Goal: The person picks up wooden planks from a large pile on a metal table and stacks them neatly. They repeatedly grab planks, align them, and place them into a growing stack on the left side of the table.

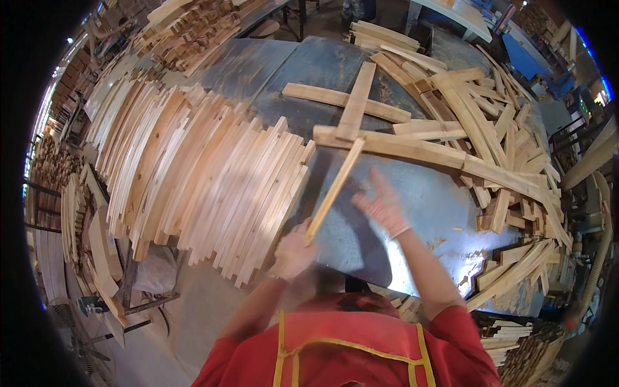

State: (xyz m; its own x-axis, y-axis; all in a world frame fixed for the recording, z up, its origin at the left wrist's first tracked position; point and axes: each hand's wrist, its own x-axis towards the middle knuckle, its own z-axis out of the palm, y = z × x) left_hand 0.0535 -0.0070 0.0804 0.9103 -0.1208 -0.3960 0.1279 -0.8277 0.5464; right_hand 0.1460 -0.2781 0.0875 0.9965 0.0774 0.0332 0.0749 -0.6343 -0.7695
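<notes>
My left hand (296, 249), in a pale glove, grips the near end of a narrow wooden strip (336, 188). The strip slants up and away, its far end over or against a thicker wooden board (411, 147); whether they touch I cannot tell. My right hand (383, 205), also gloved and blurred, is to the right of the strip with its fingers apart, holding nothing. Beyond the strip, a short flat board (358, 99) lies across another board (309, 93). To the left of my left hand, many strips (208, 179) lie side by side in a broad row.
The metal-topped table (425, 193) carries sawdust at its right. A jumbled heap of boards (512, 130) covers the right side. More stacked wood (179, 36) stands at the far left. A flexible hose (597, 242) hangs at the right edge. A person's legs (359, 9) show at the top.
</notes>
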